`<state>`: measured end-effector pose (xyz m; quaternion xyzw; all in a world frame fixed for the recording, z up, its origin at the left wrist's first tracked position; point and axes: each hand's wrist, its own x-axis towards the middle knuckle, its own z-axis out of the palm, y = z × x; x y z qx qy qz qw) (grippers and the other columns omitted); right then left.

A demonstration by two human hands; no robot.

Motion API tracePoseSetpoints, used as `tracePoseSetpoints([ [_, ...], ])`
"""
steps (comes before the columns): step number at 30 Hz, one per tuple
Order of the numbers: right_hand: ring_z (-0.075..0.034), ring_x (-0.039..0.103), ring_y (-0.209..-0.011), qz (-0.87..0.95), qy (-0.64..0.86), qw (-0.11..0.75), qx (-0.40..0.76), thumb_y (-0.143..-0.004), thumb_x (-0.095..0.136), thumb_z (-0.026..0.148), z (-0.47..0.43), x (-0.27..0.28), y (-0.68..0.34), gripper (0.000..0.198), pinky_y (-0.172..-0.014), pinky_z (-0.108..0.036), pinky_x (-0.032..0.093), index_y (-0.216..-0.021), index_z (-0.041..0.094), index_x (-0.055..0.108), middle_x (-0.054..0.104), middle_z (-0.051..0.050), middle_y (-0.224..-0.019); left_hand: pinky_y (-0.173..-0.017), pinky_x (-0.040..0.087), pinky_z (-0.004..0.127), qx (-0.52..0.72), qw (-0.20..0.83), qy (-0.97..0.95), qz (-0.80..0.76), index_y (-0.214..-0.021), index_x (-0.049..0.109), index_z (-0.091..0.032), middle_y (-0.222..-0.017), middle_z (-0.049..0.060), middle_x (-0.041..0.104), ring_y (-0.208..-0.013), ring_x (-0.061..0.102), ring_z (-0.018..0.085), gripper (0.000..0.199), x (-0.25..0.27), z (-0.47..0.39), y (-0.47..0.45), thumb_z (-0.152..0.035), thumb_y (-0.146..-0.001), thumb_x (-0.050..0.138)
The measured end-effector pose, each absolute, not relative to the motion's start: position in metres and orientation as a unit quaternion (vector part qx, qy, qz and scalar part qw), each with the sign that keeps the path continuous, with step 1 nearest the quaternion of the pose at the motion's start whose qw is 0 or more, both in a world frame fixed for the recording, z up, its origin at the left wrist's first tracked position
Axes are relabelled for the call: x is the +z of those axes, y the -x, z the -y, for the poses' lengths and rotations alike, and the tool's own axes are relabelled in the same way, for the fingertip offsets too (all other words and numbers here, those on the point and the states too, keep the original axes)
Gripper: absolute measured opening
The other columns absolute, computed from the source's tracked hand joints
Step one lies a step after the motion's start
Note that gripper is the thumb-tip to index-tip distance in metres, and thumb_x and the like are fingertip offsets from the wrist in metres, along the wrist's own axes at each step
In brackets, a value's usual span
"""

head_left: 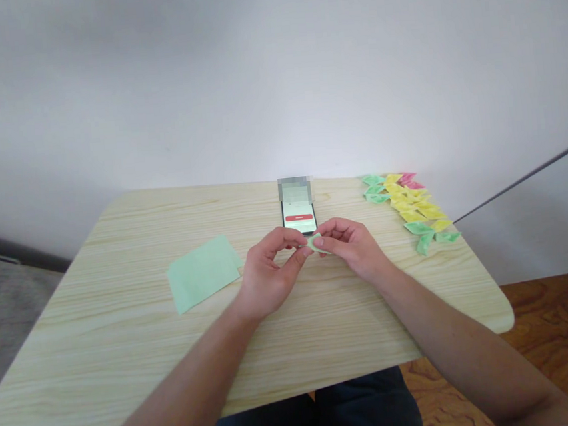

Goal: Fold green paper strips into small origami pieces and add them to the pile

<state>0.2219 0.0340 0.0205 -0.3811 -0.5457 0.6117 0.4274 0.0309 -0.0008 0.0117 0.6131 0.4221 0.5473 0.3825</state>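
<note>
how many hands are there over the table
2. The left hand is at the left end of a small green paper, pinching it near the phone; the right hand holds the paper's right side. No other hand shows.

left hand [268,273]: bare | right hand [351,245]: bare | legwear [368,407]: dark blue

Prob. a home rm: lt. wood-grain table [107,310] agst. plain wall [270,73], brn. wood-look flr [565,320].
</note>
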Motion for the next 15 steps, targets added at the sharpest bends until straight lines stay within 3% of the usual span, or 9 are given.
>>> tracePoseSetpoints([
  [7, -0.012, 0.063, -0.064, 0.560, 0.378, 0.449, 0.584, -0.072, 0.089, 0.042, -0.0319, 0.0229, -0.2209, 0.033, -0.064, -0.027, 0.054, -0.089, 0.021, 0.070, 0.070, 0.001, -0.073, -0.085, 0.054, 0.032, 0.553, 0.407, -0.599, -0.412, -0.096, 0.069, -0.021, -0.093, 0.004, 0.068, -0.088, 0.066, 0.017, 0.017, 0.0140, -0.0001, -0.0315, -0.028, -0.084, 0.079],
  [12, -0.013, 0.065, -0.065, 0.553, 0.366, 0.455, 0.594, -0.072, 0.090, 0.041, -0.0307, 0.0214, -0.2211, 0.048, -0.066, -0.027, 0.053, -0.109, 0.024, 0.066, 0.069, 0.004, -0.072, -0.081, 0.056, 0.031, 0.559, 0.438, -0.570, -0.413, -0.097, 0.067, -0.020, -0.093, 0.004, 0.069, -0.086, 0.067, 0.017, 0.024, 0.0144, -0.0015, -0.0307, -0.031, -0.080, 0.082],
  [15, -0.014, 0.066, -0.068, 0.564, 0.362, 0.411, 0.618, -0.074, 0.088, 0.043, -0.0309, 0.0204, -0.2216, 0.040, -0.068, -0.029, 0.055, -0.102, 0.021, 0.070, 0.071, 0.002, -0.074, -0.081, 0.056, 0.031, 0.571, 0.431, -0.560, -0.419, -0.097, 0.067, -0.021, -0.093, 0.004, 0.069, -0.085, 0.067, 0.017, 0.025, 0.0134, -0.0024, -0.0298, -0.030, -0.080, 0.083],
])
